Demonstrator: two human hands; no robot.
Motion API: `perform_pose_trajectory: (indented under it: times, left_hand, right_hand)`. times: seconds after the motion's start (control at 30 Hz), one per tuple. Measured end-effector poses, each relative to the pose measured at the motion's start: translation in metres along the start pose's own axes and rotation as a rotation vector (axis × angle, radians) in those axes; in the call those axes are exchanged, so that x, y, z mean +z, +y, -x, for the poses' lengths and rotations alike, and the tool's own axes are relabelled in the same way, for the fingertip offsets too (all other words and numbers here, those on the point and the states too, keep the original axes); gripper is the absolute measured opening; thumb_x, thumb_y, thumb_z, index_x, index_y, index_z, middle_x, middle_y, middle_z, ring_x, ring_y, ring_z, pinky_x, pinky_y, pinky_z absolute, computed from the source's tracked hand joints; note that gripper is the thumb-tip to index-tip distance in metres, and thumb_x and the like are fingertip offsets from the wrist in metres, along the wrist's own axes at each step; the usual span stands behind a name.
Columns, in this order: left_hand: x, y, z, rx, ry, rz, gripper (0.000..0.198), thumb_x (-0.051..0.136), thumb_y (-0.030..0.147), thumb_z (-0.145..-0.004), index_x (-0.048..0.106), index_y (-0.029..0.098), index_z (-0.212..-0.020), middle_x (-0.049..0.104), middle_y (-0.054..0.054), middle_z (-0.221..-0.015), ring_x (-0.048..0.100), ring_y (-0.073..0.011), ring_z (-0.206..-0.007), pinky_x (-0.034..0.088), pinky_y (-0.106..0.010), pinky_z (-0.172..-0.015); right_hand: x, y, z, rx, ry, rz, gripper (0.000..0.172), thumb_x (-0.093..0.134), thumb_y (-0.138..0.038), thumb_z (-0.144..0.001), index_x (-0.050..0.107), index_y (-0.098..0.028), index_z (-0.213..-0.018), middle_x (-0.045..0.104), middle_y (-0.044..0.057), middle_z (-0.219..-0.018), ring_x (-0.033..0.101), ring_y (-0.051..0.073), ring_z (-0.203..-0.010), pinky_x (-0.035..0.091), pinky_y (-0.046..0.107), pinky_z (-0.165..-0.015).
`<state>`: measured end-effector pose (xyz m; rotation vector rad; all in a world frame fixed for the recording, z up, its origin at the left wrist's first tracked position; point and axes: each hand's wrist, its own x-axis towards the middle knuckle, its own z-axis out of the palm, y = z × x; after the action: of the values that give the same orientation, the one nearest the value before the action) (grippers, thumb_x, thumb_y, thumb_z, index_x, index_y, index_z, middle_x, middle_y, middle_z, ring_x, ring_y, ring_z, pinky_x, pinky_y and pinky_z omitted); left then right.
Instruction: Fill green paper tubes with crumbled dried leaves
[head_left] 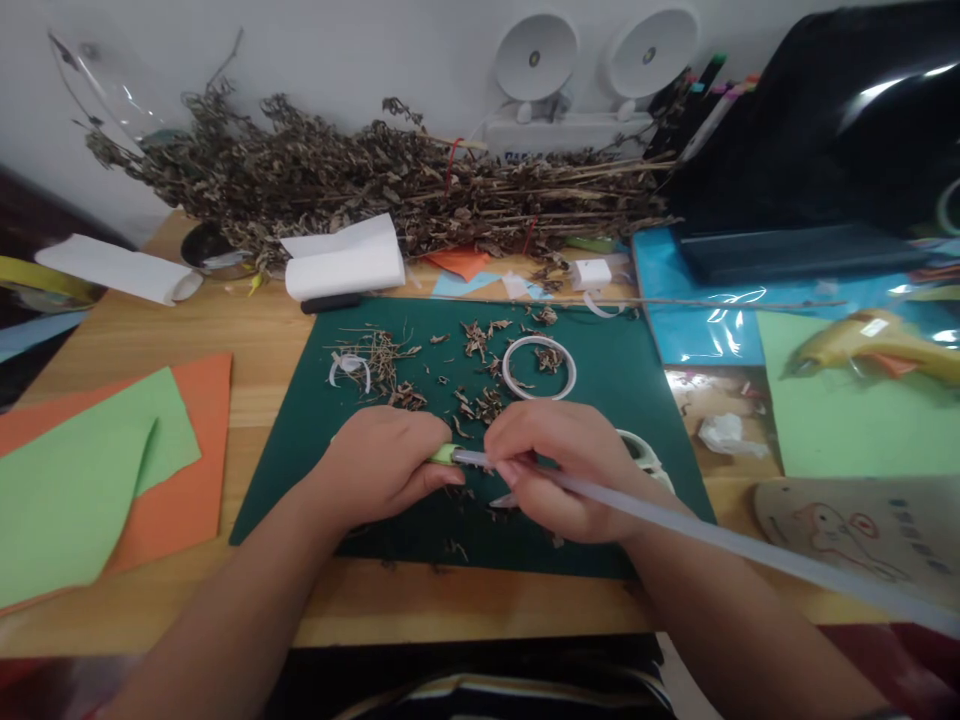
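Observation:
My left hand (390, 455) is closed around a small light-green piece (444, 454), most of it hidden in the fingers. A long, narrow whitish strip (720, 535) meets the green end. My right hand (562, 465) pinches this strip near the join, and the rest trails over my right forearm to the lower right. Scissors (646, 455) also sit in my right hand, their pale handles showing behind it and a blade tip below the fingers. Both hands are above a dark green cutting mat (292, 450) scattered with dried leaf bits (475, 338).
A bundle of dried stems (480, 190) lies along the wall. A white ring (538, 368) is on the mat. Green paper (75, 490) lies over orange paper (202, 480) at left. A white roll (345, 265), a yellow glue gun (862, 345) and a pouch (847, 520) surround the mat.

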<state>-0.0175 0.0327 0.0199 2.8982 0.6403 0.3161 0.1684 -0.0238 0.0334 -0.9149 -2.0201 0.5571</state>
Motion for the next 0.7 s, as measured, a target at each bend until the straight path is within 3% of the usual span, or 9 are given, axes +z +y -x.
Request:
perform_pose_trajectory:
  times: [0.4, 0.57, 0.7]
  left_hand:
    - [-0.0011, 0.0021, 0.0011, 0.034, 0.03, -0.022, 0.053, 0.011, 0.05, -0.083, 0.049, 0.016, -0.067, 0.056, -0.001, -0.056, 0.052, -0.0146, -0.051, 0.031, -0.025, -0.045]
    - [-0.0008, 0.0051, 0.0016, 0.029, 0.032, -0.019, 0.053, 0.012, 0.05, -0.083, 0.05, 0.016, -0.069, 0.057, -0.002, -0.057, 0.052, -0.0154, -0.051, 0.031, -0.025, -0.045]
    - [-0.0021, 0.0068, 0.0013, 0.03, 0.063, -0.002, 0.052, 0.012, 0.05, -0.083, 0.049, 0.016, -0.068, 0.056, -0.001, -0.055, 0.05, -0.0143, -0.048, 0.031, -0.025, -0.045]
  right_hand:
    - [-0.0022, -0.0009, -0.0008, -0.027, 0.02, -0.024, 0.012, 0.04, -0.008, -0.063, 0.05, -0.014, -0.066, 0.055, 0.002, -0.055, 0.052, 0.011, -0.055, 0.041, 0.022, -0.051]
    - [-0.0056, -0.007, 0.0001, -0.048, 0.086, -0.1, 0.014, 0.04, -0.005, -0.06, 0.047, -0.016, -0.063, 0.055, 0.001, -0.055, 0.05, 0.009, -0.054, 0.04, 0.02, -0.051]
    - [-0.0034, -0.008, -0.001, -0.028, 0.034, -0.048, 0.012, 0.04, -0.006, -0.061, 0.048, -0.015, -0.062, 0.056, 0.002, -0.056, 0.052, 0.01, -0.055, 0.041, 0.021, -0.05]
